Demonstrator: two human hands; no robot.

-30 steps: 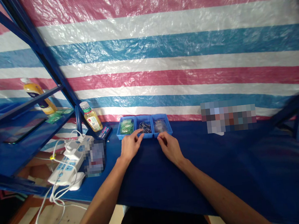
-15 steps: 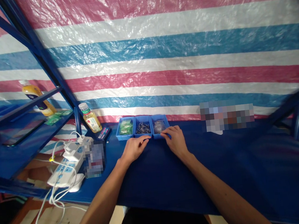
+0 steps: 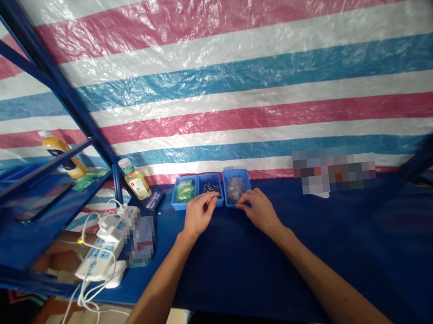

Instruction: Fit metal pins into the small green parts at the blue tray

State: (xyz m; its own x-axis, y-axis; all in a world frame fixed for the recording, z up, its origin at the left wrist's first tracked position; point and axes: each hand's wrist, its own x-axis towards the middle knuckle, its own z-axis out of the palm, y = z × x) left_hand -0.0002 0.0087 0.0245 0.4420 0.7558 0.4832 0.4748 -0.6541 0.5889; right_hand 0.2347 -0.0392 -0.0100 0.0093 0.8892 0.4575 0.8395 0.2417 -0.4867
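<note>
Three small blue bins stand in a row at the back of the blue table. In the left bin [image 3: 180,206] lie green packets [image 3: 185,190]. Dark, screw-like metal pieces [image 3: 210,188] fill the middle bin [image 3: 208,175]. Crumpled clear plastic, perhaps little bags [image 3: 236,184], is in the right bin [image 3: 235,172]. My left hand [image 3: 199,214] is at the front of the middle bin, thumb and forefinger pinched together; a tiny dark bit shows at the tips. At the front rim of the right bin, my right hand [image 3: 259,208] is also closed in a pinch, its contents hidden.
Left of the bins are a drink bottle [image 3: 135,180], a small dark box [image 3: 154,201] and a white power strip [image 3: 104,251] with tangled cables. A blue shelf frame [image 3: 64,103] rises at the left. Striped plastic sheeting [image 3: 251,94] hangs behind. Blurred items lie back right.
My left fingertips have shifted over the front of the middle bin and curled. A narrow gap now separates the right bin from the middle one. The whole view has tilted slightly upward.
</note>
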